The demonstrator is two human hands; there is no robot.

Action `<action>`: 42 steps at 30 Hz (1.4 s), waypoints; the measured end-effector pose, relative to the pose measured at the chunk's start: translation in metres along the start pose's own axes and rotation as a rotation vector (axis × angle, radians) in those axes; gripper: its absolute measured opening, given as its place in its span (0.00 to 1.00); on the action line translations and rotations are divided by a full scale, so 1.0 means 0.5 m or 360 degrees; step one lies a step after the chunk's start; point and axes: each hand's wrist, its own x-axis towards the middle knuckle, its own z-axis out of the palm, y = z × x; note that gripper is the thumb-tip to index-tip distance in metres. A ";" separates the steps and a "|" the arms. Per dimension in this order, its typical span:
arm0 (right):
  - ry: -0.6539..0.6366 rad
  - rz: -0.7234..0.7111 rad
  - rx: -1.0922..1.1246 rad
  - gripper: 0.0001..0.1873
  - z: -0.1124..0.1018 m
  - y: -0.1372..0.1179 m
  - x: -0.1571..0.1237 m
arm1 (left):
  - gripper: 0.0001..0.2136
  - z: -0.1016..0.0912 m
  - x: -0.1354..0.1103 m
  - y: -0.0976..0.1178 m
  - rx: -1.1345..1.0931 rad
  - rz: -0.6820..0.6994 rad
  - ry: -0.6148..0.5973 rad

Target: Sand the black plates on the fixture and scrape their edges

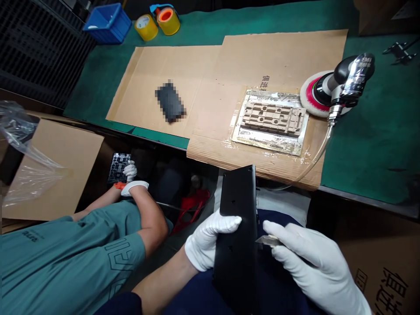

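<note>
Both my hands wear white gloves. My left hand (pixel 207 239) grips the left edge of a long black plastic panel (pixel 236 232) that stands upright over my lap. My right hand (pixel 305 258) pinches a small metal blade (pixel 267 239), whose tip touches the panel's right edge. On the cardboard sheet (pixel 229 65) that covers the green bench lies a tan moulded fixture (pixel 272 119) on a shiny foil-like plate.
An air sander (pixel 341 85) with a hose lies at the bench's right. Tape rolls (pixel 157 22) and a blue bin (pixel 108 22) stand at the back left. A blurred dark object (pixel 169 103) rests on the cardboard. A co-worker (pixel 75 253) at the left holds a black part (pixel 118 168).
</note>
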 end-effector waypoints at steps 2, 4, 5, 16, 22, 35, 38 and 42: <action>-0.0014 -0.0029 -0.0027 0.26 -0.003 0.001 -0.001 | 0.15 0.000 0.001 -0.001 0.0019 0.0004 -0.0001; -0.0029 -0.0045 -0.0051 0.25 -0.006 0.002 -0.002 | 0.15 -0.002 0.002 -0.002 0.0036 0.0010 -0.0004; -0.0032 -0.0051 -0.0055 0.25 -0.007 0.003 -0.002 | 0.15 -0.004 0.002 -0.003 0.0044 0.0011 -0.0007; -0.0173 -0.0112 0.0254 0.18 -0.025 0.043 -0.002 | 0.15 -0.013 0.003 0.000 0.0009 -0.0024 -0.0031; 0.0758 0.0315 -0.0167 0.21 -0.123 0.131 0.033 | 0.13 -0.014 0.037 0.025 0.0038 0.0115 0.0074; 0.0058 -0.0084 -0.0020 0.25 -0.027 0.009 -0.009 | 0.10 -0.009 0.027 -0.008 0.0056 0.0002 -0.0065; 0.0054 -0.0053 -0.0037 0.26 -0.019 0.016 -0.019 | 0.09 -0.010 0.027 -0.007 0.0034 -0.0015 -0.0079; 0.0062 -0.0047 -0.0050 0.27 -0.016 0.020 -0.021 | 0.10 -0.011 0.026 -0.007 0.0051 -0.0024 -0.0094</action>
